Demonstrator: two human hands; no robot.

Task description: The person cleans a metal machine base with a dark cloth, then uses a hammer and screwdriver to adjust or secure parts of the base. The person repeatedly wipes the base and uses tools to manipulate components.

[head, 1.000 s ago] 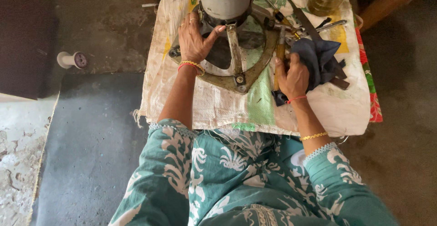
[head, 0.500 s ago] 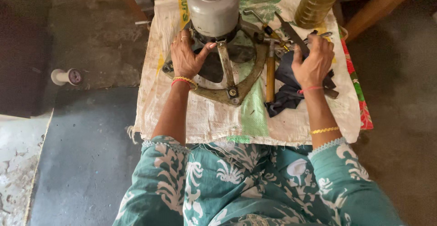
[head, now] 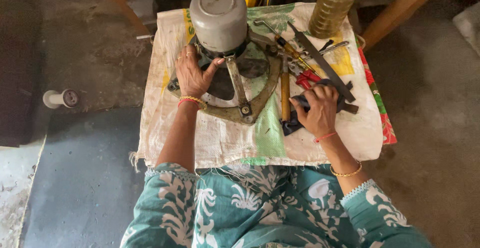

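A white woven sack cloth (head: 220, 143) covers the work surface. At its 11 o'clock stands the motor assembly (head: 220, 18), a grey cylindrical housing on a round metal base frame (head: 260, 95). The left hand (head: 192, 75) lies flat on the frame at the housing's 8 o'clock, fingers spread, thumb touching the housing foot. The right hand (head: 317, 109) presses down on a dark blue rag (head: 292, 123), fingers curled around it, at the frame's 3 o'clock. Hand tools lie at the rag's 12 o'clock: a flat file (head: 320, 60), red-handled pliers (head: 305, 78), a wooden-handled tool (head: 285, 90).

Risk: the top-heavy housing may tip if the frame is pushed; the rag may snag the tools.

Container: a ribbed plastic bottle (head: 330, 10) at 1 o'clock holds yellowish liquid.
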